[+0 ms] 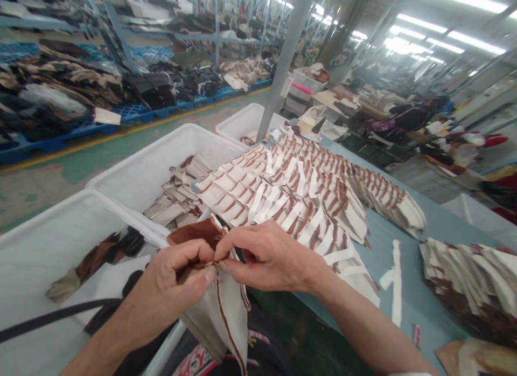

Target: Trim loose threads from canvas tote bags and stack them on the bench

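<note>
A sewn fabric piece [210, 325], cream outside and reddish brown inside, hangs between my hands over my lap. A dark brown seam runs down its side. My left hand [177, 279] pinches its upper edge between thumb and forefinger. Close against it, my right hand [258, 257] pinches the same edge by the seam, with the fingertips of both hands almost meeting. The exact spot under the fingertips is hidden. Past my hands, overlapping rows of similar cream and brown pieces [238, 190] cover part of the blue-green table [438, 217], with white strips [301, 179] lying across them.
White bins [117, 155] stand at the left, holding more pieces and dark scraps. A grey post [285, 63] rises at the table's far edge. More bundled pieces [472, 290] lie at the right, near a white strip [396, 284]. A person [404, 117] sits farther back.
</note>
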Demonstrator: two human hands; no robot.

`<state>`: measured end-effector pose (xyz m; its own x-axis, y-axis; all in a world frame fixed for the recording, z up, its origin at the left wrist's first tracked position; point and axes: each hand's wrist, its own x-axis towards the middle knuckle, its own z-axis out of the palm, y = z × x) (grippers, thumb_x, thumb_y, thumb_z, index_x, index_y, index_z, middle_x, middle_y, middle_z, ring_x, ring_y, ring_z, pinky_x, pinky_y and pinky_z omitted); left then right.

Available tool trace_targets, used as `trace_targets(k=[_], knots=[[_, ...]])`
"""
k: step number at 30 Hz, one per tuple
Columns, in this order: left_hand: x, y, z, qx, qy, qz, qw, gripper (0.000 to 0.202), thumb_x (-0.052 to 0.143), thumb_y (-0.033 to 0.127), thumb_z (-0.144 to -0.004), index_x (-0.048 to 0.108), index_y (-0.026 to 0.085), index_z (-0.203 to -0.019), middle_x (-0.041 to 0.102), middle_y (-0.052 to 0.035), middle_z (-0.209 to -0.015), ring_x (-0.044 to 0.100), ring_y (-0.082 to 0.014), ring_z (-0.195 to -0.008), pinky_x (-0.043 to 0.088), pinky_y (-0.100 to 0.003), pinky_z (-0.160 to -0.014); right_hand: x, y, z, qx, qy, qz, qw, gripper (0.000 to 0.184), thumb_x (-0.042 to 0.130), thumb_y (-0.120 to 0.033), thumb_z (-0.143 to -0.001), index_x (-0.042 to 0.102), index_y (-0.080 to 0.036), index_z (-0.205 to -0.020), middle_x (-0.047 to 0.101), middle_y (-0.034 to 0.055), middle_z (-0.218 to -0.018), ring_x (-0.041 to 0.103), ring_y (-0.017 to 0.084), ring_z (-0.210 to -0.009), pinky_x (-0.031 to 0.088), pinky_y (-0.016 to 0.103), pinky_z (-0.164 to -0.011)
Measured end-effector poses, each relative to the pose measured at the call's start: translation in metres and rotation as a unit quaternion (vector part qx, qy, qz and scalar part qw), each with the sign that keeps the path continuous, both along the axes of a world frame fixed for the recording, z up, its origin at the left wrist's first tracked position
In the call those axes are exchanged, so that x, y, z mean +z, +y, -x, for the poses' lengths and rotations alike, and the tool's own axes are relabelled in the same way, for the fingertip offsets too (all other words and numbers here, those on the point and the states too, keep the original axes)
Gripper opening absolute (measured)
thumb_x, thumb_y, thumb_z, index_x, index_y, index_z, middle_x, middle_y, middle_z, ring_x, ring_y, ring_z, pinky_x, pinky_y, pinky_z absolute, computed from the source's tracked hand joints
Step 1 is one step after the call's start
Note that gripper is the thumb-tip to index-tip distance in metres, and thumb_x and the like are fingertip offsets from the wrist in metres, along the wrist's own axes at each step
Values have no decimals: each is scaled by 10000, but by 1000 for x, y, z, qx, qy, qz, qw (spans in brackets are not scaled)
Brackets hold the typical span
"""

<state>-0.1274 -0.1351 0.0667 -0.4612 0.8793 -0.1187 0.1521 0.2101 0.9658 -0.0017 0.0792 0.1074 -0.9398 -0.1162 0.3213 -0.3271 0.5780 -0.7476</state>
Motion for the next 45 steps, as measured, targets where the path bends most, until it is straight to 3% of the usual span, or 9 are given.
trace_targets(k=[4, 10, 17, 21, 29, 33, 36, 39, 45], knots=[[-3, 1, -3, 8, 28, 4, 1000, 346, 616, 463, -974, 607, 213, -735, 489, 58, -686, 404, -131, -640, 297, -242, -574, 0, -2, -1, -16, -43, 31, 999, 88, 747, -277, -938, 715, -198, -957, 737, -47, -778, 522, 82, -566, 401, 223, -639], [0, -5, -4, -10, 5, 16, 1000, 361, 650, 487, -989, 650, 215, -752, 496, 60, -671, 385, -129, -618, 286, -247, -557, 0, -2, 2, 6, -143, 90, 986, 131, 728, -305, -931, 704, -196, -862, 674, -40, -708, 591, 105, -639, 413, 217, -644], [-1, -12, -2, -23, -17, 31, 999, 388, 656, 532, -968, 677, 215, -745, 507, 52, -676, 399, -133, -626, 285, -253, -565, -6, 2, 8, 82, -266, 234, 932, 459, 918, -571, -904, 690, -173, -874, 543, -72, -670, 432, 90, -612, 350, 214, -577], [-4, -13, -2, -35, -6, 23, 999, 385, 652, 512, -973, 672, 217, -728, 533, 46, -674, 417, -134, -623, 297, -255, -564, -9, 3, 11, 119, -284, 283, 908, 509, 954, -598, -881, 685, -167, -863, 539, -73, -677, 439, 91, -632, 359, 221, -589], [-3, -11, 2, -47, -1, 4, 999, 331, 641, 456, -946, 682, 219, -719, 509, 55, -648, 394, -123, -593, 304, -249, -542, -9, 4, 20, 134, -324, 303, 886, 466, 992, -498, -858, 677, -158, -807, 527, -86, -640, 425, 81, -623, 326, 219, -572], [-3, -14, 6, -64, -35, 13, 997, 346, 644, 501, -957, 725, 221, -770, 602, 38, -710, 491, -143, -653, 361, -236, -578, -9, 3, 21, 115, -352, 308, 876, 471, 1015, -485, -822, 676, -159, -788, 513, -100, -614, 399, 69, -582, 292, 214, -527], [-3, -13, 6, -56, -52, 43, 996, 326, 700, 492, -926, 654, 223, -747, 525, 64, -693, 423, -134, -646, 335, -235, -582, -9, 3, 19, 96, -361, 318, 871, 449, 1020, -460, -822, 684, -163, -805, 524, -104, -617, 402, 65, -571, 284, 204, -503], [1, -7, 4, -48, -50, 61, 996, 388, 695, 537, -951, 617, 224, -737, 446, 78, -678, 353, -130, -633, 292, -244, -574, -9, 4, 18, 97, -359, 331, 867, 442, 1023, -454, -823, 691, -161, -814, 517, -109, -611, 384, 59, -563, 271, 202, -492], [17, 2, 4, -77, -50, 75, 993, 349, 608, 530, -922, 636, 221, -761, 534, 41, -716, 464, -161, -677, 367, -255, -600, -13, 7, 19, 86, -387, 314, 862, 456, 1014, -487, -817, 689, -168, -817, 509, -110, -610, 387, 62, -567, 272, 199, -493]])
